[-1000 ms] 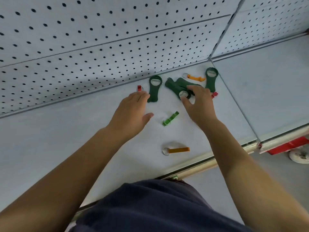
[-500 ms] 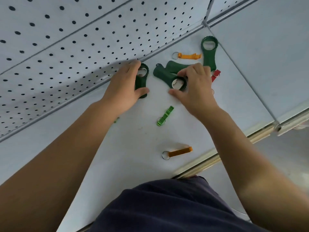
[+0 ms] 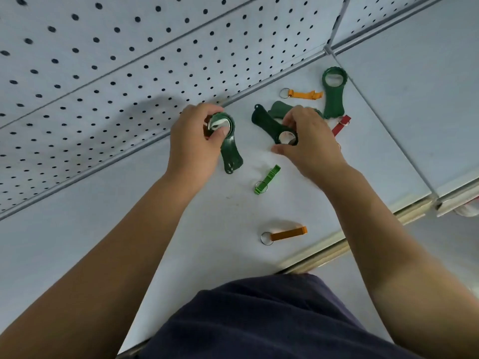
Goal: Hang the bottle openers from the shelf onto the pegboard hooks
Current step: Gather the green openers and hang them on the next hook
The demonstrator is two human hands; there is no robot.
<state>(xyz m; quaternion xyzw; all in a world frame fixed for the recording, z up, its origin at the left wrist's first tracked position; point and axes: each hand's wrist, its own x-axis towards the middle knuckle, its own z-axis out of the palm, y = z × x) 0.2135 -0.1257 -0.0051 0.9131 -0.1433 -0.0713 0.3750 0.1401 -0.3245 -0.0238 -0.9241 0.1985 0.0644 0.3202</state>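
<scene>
The left hand [image 3: 194, 141] grips a dark green opener [image 3: 229, 149] by its round head, just beside the pegboard [image 3: 103, 73] bottom edge. The right hand [image 3: 308, 143] pinches the ring end of a second green opener [image 3: 264, 120] on the shelf [image 3: 77, 229]; an orange opener [image 3: 287, 233] lies near the front lip

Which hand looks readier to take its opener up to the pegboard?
Left, probably: the left hand grips its green opener right beside the pegboard; the right hand pinches a second opener farther out, among others.

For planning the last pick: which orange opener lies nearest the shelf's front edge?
The orange opener in front of the light green opener; the other orange one lies back by the pegboard.
</scene>
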